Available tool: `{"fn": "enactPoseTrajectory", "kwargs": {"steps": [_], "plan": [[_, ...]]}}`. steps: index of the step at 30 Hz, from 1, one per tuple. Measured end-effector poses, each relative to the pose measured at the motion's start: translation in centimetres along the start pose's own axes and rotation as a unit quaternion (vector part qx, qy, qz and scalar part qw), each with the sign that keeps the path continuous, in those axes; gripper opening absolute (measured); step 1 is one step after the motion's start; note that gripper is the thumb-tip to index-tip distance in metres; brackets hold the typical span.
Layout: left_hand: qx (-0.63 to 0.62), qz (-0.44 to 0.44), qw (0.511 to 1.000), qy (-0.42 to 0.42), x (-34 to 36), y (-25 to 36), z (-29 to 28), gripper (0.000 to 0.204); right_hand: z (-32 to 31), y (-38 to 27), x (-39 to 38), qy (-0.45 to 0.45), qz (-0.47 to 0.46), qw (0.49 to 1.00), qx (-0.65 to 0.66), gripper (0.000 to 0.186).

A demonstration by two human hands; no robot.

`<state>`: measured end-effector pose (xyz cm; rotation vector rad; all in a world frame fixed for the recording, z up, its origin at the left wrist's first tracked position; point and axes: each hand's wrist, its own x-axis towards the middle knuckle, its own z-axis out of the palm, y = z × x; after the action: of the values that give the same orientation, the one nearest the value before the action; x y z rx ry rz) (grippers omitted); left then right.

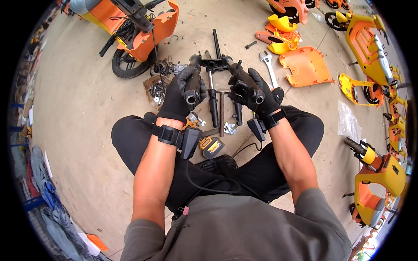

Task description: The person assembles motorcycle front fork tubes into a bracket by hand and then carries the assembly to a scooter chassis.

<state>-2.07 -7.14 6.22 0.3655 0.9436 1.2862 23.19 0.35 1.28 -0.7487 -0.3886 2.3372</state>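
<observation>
Both my gloved hands are closed around dark tubular legs of a motorbike-type front fork, hollow round ends toward me. My left hand (180, 89) grips the left fork leg (192, 93); my right hand (259, 89) grips the right fork leg (250, 89). Beyond them is a black fork clamp with an upright stem (215, 41); I cannot tell whether the held legs join it. A fork tube with a bright upper part (212, 98) lies between my hands, and a hammer (222, 111) lies beside it.
Near my legs are a yellow-black battery pack (212, 148) and a box of small hardware (154, 90). An adjustable wrench (268, 65) and orange panel (306, 66) lie at the right. A partly stripped orange scooter (152, 37) stands far left; a yellow-orange scooter (376, 187) stands right.
</observation>
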Motion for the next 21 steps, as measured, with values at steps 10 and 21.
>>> {"fn": "enactPoseTrajectory", "kwargs": {"steps": [10,21], "plan": [[-0.085,-0.004,0.996,-0.017,0.8,0.2,0.0,0.041,1.0,-3.0,1.6,-0.053,-0.016,0.991,-0.120,0.045],[-0.158,-0.052,0.985,-0.053,2.5,1.6,-0.6,0.058,2.5,-1.9,2.0,-0.065,-0.034,0.997,-0.014,0.032]]}}
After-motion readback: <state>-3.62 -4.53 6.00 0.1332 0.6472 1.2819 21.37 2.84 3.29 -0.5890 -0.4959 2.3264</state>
